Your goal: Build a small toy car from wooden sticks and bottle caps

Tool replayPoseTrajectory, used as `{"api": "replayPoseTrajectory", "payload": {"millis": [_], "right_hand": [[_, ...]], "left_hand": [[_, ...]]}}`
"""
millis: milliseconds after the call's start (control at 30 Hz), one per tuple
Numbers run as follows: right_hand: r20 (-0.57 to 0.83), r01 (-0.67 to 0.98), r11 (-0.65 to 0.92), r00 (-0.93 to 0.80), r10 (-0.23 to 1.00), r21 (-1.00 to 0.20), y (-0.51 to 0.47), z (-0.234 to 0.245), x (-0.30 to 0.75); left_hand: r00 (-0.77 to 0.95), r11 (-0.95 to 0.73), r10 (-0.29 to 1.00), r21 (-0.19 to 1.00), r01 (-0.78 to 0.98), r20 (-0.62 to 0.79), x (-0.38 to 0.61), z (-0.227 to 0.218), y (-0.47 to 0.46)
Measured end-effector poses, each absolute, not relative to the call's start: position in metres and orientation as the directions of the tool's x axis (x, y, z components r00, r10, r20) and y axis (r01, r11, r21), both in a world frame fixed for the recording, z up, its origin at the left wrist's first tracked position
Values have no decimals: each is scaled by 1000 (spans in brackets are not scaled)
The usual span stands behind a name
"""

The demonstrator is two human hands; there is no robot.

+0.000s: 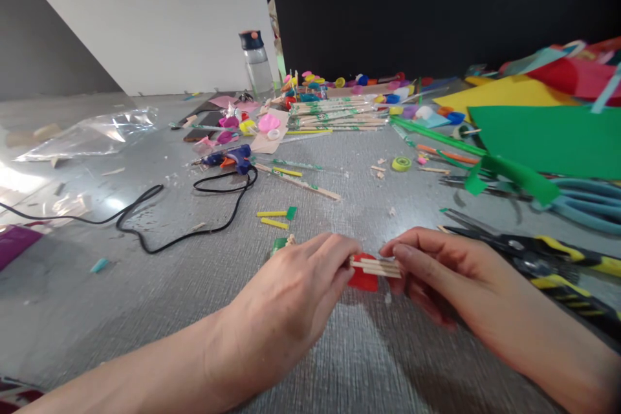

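Note:
Low over the near middle of the table, my left hand [303,288] has its fingers closed around several short wooden sticks [376,266], which stick out to the right. A red piece [365,281] shows just behind and below them; whether it is joined to the sticks I cannot tell. My right hand [439,265] is at the sticks' other end, thumb and forefinger closed on their tips, its lower fingers curled loosely. Beyond my left hand lie two cut yellow straws [273,222], one with a green tab. A green piece [280,244] is partly hidden behind my left knuckles.
A blue glue gun [230,156] with a black cord [194,231] lies to the left. Black-and-yellow scissors [538,249] and blue-handled scissors [585,204] are at the right, near green paper [548,139]. Wrapped chopsticks [334,110], bottle caps and a water bottle [259,68] stand farther back.

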State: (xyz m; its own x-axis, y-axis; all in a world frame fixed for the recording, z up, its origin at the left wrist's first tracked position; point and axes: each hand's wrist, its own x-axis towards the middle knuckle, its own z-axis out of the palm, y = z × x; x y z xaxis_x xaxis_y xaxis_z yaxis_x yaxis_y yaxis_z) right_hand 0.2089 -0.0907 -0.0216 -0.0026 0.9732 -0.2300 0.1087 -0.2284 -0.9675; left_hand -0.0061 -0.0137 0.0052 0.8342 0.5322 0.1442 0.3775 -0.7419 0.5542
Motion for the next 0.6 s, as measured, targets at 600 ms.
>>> {"api": "replayPoseTrajectory", "payload": {"millis": [600], "right_hand": [[-197,-61,-198,-19,980,-978,-91,-19,199]], "left_hand": [[830,-777,526,501,382,184,-6,3,-15]]}}
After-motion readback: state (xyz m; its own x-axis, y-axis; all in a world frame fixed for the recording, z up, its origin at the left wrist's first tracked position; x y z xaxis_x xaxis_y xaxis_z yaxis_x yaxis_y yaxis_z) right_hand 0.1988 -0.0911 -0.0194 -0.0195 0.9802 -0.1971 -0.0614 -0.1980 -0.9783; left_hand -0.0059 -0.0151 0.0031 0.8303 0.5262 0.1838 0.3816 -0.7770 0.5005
